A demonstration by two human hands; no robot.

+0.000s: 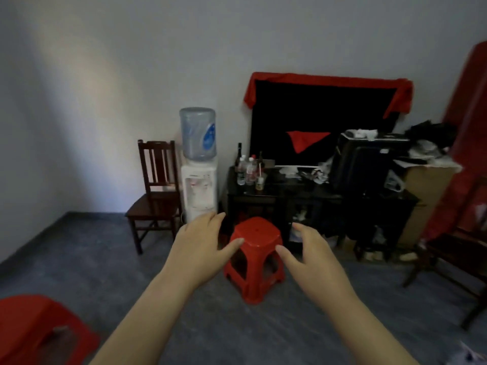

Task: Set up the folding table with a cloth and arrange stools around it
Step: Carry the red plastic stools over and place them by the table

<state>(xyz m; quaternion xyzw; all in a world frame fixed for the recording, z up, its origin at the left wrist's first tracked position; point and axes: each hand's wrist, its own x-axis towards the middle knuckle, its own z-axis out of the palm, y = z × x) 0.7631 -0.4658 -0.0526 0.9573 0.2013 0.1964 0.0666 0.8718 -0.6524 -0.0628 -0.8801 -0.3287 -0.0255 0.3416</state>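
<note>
A red plastic stool [255, 259] stands upright on the grey floor in the middle of the view. My left hand [203, 241] reaches out at its left side, fingers spread and relaxed, thumb tip close to the seat's left edge. My right hand [311, 251] is stretched out at its right side, fingers spread, thumb near the seat's right edge. Neither hand grips the stool. A second red stool [37, 330] shows at the bottom left corner, partly cut off. Red cloth [469, 143] hangs at the right edge.
Behind the stool stand a dark cabinet [284, 198] with bottles and a television draped in red cloth [324, 122]. A water dispenser [199, 164] and a wooden chair [155, 196] stand against the wall at left. Another dark chair [453, 254] is at right.
</note>
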